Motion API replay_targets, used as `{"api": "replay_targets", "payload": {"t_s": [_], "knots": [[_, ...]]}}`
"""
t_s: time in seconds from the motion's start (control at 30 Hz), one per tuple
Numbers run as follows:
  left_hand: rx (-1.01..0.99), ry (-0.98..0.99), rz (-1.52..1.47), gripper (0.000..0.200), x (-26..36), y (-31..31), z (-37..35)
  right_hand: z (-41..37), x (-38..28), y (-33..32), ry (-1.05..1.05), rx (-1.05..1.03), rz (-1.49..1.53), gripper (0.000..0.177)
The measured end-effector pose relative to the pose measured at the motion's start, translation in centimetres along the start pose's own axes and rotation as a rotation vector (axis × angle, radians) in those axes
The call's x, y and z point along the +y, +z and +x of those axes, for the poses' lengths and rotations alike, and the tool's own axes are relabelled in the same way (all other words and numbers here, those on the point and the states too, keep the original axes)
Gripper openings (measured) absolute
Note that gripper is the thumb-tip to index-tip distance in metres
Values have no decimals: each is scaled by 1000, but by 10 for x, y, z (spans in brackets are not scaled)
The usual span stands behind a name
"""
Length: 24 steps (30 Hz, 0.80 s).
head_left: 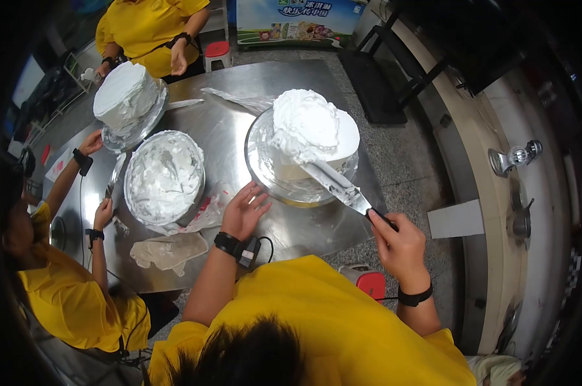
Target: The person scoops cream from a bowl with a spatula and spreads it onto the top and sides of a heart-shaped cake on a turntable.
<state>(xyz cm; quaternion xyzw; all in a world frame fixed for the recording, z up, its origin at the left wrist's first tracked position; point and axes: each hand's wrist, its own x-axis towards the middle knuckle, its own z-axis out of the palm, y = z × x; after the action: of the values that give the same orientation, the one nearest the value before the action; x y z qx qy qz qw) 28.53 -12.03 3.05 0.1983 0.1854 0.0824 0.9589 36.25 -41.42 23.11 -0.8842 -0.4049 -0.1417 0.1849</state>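
A round cake (347, 136) stands on a turntable (260, 157) at the table's right part, with a thick heap of white cream (307, 119) over its top and left side. My right hand (399, 248) grips the black handle of a long metal spatula (339, 185). The spatula's blade slants up and left, and its cream-covered far end touches the cream on the cake. My left hand (243, 211) is open, palm up with fingers apart, beside the turntable's lower left edge, and holds nothing.
A large bowl of cream (165, 177) stands left of the turntable, with a beige cloth (168, 252) below it. At left, a co-worker (78, 289) holds a spatula near another cake (125, 96). Another person (146, 32) stands behind the metal table (291, 72). Stools stand nearby.
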Motion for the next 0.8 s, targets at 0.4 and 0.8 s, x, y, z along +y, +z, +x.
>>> {"api": "replay_targets", "payload": {"t_s": [0.4,0.8], "knots": [[72,29,28,52,5,7,1,-14,53,17,88,179,-140,43],[-80,-170,10,44,-6,1,5,-3,40,31,-6,97,-130,44]]}}
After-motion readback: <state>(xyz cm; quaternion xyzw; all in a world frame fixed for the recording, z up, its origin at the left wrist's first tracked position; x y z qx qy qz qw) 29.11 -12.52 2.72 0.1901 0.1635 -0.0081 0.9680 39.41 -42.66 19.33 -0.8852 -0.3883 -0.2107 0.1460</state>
